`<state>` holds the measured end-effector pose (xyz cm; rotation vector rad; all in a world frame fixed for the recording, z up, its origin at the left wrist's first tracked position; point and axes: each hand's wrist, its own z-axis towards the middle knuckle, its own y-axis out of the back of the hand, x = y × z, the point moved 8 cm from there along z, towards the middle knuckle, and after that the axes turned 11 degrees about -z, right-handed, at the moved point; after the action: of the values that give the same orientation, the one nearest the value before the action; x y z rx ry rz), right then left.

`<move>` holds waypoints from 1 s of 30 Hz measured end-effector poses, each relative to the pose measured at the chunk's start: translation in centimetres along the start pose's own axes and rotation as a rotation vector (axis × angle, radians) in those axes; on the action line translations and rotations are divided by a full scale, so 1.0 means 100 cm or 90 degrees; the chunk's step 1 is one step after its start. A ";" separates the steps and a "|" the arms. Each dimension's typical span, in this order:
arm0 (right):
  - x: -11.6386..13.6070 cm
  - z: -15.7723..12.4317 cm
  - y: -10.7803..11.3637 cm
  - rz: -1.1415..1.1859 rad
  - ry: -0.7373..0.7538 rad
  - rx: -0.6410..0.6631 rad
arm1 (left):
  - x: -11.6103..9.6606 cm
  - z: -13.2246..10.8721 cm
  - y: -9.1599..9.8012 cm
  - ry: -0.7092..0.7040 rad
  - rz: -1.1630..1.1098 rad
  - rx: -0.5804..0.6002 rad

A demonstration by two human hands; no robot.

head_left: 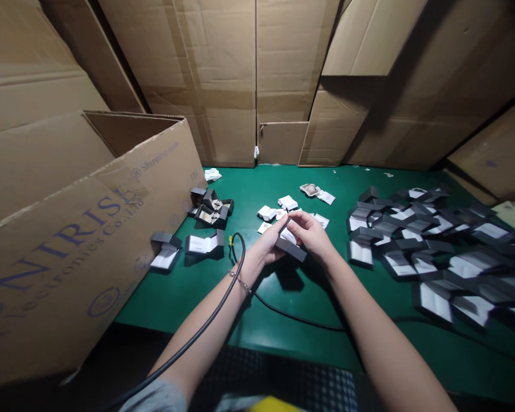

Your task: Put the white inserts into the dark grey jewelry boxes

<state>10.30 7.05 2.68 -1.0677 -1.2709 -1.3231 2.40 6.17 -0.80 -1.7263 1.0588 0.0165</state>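
A small dark jewelry box (292,248) with a white inside is tilted up above the green table. My left hand (269,243) is closed around its left side. The fingers of my right hand (311,232) pinch at its white lining from the right; whether they hold the lining or only press on it I cannot make out. Just behind my hands lie several white pads and paper pieces (288,202). Two open jewelry boxes, one of them upright (204,244), are to the left of my left hand.
Many open dark boxes (412,229) cover the right side of the green table (257,183). A large carton (111,229) stands at the left, near a few boxes with metal pieces (212,212). A black cable (214,312) crosses my left forearm. Cardboard walls (223,74) close off the back.
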 end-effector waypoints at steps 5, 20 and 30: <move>0.003 -0.003 0.000 0.029 -0.009 -0.011 | 0.001 -0.001 -0.001 0.013 0.029 0.025; -0.006 0.004 0.006 -0.072 -0.013 -0.058 | -0.028 0.003 0.008 -0.230 0.038 -0.055; 0.006 -0.003 0.008 -0.217 0.030 -0.081 | -0.055 -0.011 0.007 -0.455 0.243 -0.087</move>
<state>10.97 6.72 3.39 -0.9266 -1.3905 -1.6938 -1.92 8.80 1.80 -1.4274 0.8297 0.8972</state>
